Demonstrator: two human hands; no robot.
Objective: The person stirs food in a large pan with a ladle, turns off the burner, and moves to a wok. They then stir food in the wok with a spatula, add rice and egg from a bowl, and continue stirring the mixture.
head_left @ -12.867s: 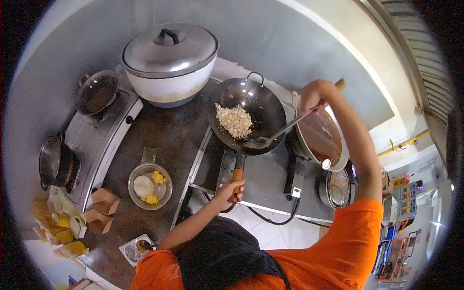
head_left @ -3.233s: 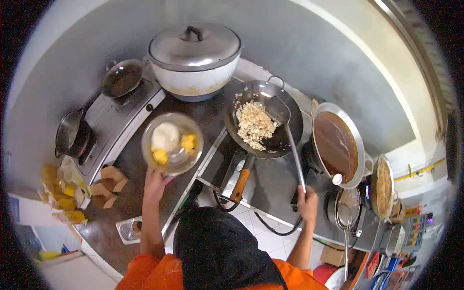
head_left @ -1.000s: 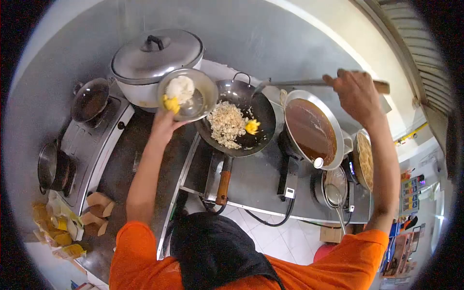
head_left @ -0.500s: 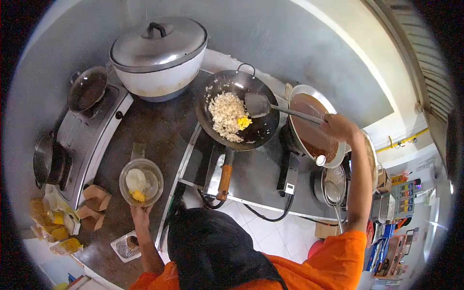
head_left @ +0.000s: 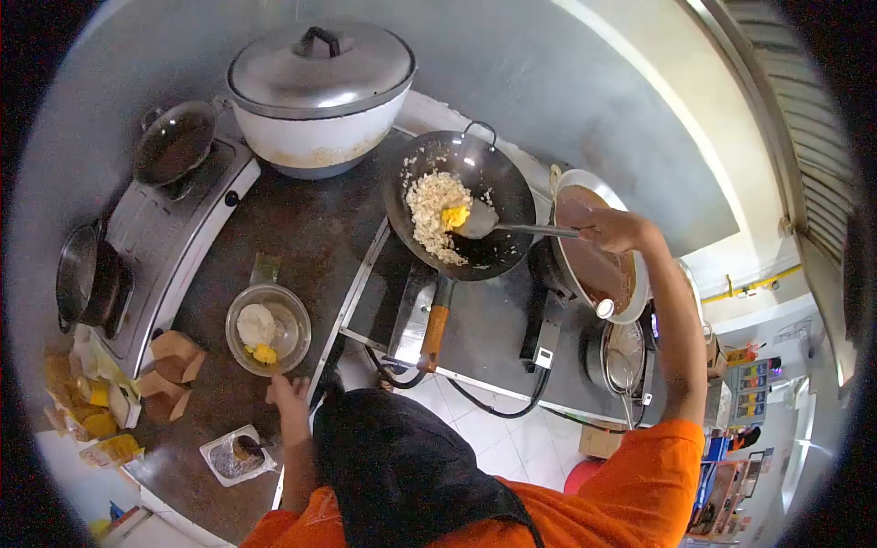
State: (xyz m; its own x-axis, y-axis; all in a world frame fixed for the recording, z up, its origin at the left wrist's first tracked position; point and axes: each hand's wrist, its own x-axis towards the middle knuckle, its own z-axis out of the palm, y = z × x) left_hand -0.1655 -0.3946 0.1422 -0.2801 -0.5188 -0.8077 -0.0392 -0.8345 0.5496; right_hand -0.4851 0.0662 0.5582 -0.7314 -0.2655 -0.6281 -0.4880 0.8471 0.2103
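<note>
My right hand (head_left: 614, 230) grips the handle of a wok spatula (head_left: 530, 230). Its blade rests inside the dark wok (head_left: 507, 183), against a yellow lump (head_left: 454, 216) and pale fried rice or a similar grainy food (head_left: 429, 205). The wok's wooden handle (head_left: 434, 338) points toward me. My left hand (head_left: 289, 395) is empty just below a clear bowl (head_left: 294, 306), its fingers loosely apart. That bowl stands on the dark counter and holds a white mound (head_left: 256, 324) and some yellow food (head_left: 263, 353).
A large lidded pot (head_left: 315, 137) stands at the back. Right of the wok is a wide pot of brown sauce (head_left: 598, 265), with a strainer (head_left: 621, 365) nearby. At left are a gas stove (head_left: 169, 242) with small pans, brown paper trays (head_left: 169, 384) and a plastic-wrapped tray (head_left: 236, 457).
My left hand has let go of the clear bowl and drawn back slightly toward me. My right hand has pushed the spatula blade down into the food beside the yellow lump.
</note>
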